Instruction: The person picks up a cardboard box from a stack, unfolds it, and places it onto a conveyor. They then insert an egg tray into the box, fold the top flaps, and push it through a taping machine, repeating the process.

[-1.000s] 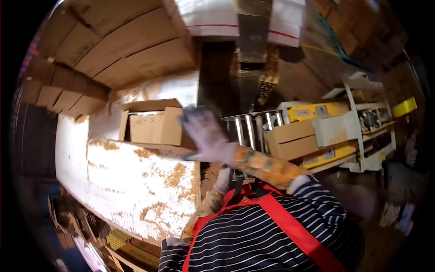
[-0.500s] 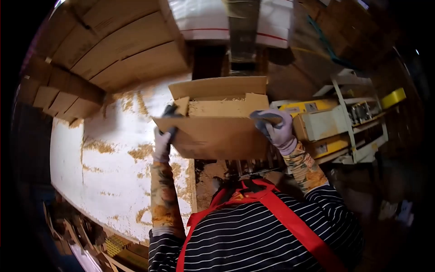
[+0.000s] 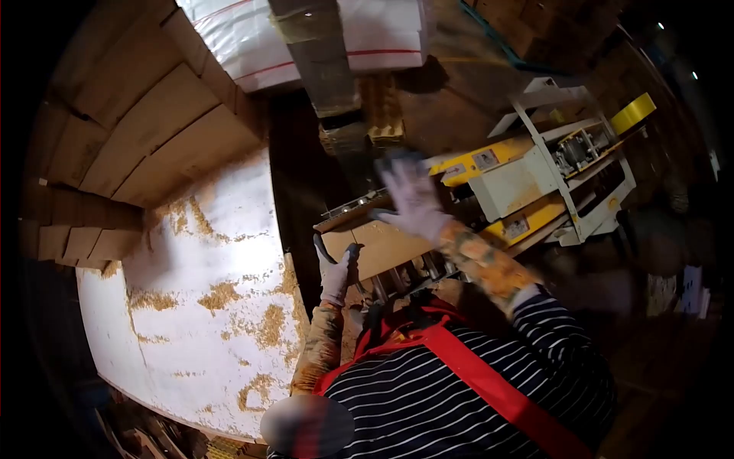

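Note:
A brown cardboard carton (image 3: 388, 246) lies across metal rollers (image 3: 390, 284) in front of me, its flaps down over the top. My left hand (image 3: 336, 275), in a grey-palmed work glove, rests on the carton's left end with thumb and fingers apart. Over the carton's far right part is my right hand (image 3: 414, 200), gloved too, fingers spread and slightly blurred. It overlaps the far edge of the carton in this view and hides part of it.
On the left, a white table (image 3: 183, 321) carries scattered brown shreds and stacked cartons (image 3: 168, 138). A yellow and grey machine (image 3: 514, 187) with a yellow tape roll (image 3: 633, 115) stands right. Beyond the rollers rises a wrapped post (image 3: 317, 61), near a white plastic-wrapped stack (image 3: 382, 38).
The carton, open-topped with its near flap up before, now has its flaps down and sits lower. My right hand has let go of the flap and spread; my left moved onto the carton's end.

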`<state>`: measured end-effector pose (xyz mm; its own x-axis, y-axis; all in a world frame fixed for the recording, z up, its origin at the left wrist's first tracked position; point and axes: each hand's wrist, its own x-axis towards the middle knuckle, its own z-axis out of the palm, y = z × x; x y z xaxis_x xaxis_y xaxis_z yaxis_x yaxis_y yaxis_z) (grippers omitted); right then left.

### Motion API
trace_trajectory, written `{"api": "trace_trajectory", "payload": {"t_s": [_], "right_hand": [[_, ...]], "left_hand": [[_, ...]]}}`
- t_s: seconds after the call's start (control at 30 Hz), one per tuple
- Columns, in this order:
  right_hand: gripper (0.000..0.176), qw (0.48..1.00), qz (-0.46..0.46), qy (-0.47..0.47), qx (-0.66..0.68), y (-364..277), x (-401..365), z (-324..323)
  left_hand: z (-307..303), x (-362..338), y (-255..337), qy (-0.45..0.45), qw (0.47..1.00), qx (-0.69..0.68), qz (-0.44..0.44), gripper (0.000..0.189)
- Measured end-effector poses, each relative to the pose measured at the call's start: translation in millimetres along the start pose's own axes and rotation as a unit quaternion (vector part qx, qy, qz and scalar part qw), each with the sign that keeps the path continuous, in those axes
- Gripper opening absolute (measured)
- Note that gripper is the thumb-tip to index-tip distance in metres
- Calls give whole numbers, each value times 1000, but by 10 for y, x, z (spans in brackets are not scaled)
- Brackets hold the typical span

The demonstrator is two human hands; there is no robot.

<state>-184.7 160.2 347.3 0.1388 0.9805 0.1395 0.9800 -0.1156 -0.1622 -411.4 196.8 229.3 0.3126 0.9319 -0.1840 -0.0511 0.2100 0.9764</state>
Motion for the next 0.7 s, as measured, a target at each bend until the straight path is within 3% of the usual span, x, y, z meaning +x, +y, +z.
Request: {"api": "trace_trajectory", "payload": {"t_s": [0.03,0.07,0.1,0.17,0.23,0.27,0.3,0.33,0.37,0.43,0.47,0.57,0.6,0.63,0.67,0.7], "right_hand": [[85,997,-13,-70,34,-24,30,258],[85,997,3,-72,37,-8,-123,306],[80,997,-21,-67,32,8,-316,319],[75,995,-86,-35,48,197,-775,504],[77,997,-26,-71,21,237,-1041,360],[75,998,13,-65,11,362,-1040,403],[73,996,49,-68,8,428,-1111,461],[72,994,67,-90,1,549,-1100,378],[70,996,79,-16,-26,634,-1023,292],[71,998,59,23,25,820,-993,215],[76,998,54,38,18,837,-976,290],[69,989,18,97,112,590,-643,92],[67,969,-3,135,205,493,-447,123],[65,942,-20,167,291,407,-261,116],[60,903,-44,197,379,297,-69,171],[53,867,-80,203,448,179,149,247]], "left_hand": [[50,-88,26,-5,997,-45,-69,87],[125,-165,170,9,995,-12,-95,90],[-45,-1,-510,39,983,116,135,94],[39,-211,-317,-3,994,69,88,106],[321,-362,-101,-65,996,22,55,109],[479,-308,-242,-40,990,85,104,107],[582,-282,-430,-33,989,108,92,104],[883,-313,-46,-19,973,197,115,100],[1038,-223,-373,-33,996,80,37,87],[1286,-90,-42,-71,983,142,87,67],[1328,-45,-28,-67,968,222,92,69],[1308,207,-807,-104,905,378,168,88],[1125,383,-574,-222,934,267,81,87],[954,501,-214,-341,929,141,-4,87],[807,505,401,-255,927,265,73,78],[588,691,860,-197,910,292,218,75]]}}
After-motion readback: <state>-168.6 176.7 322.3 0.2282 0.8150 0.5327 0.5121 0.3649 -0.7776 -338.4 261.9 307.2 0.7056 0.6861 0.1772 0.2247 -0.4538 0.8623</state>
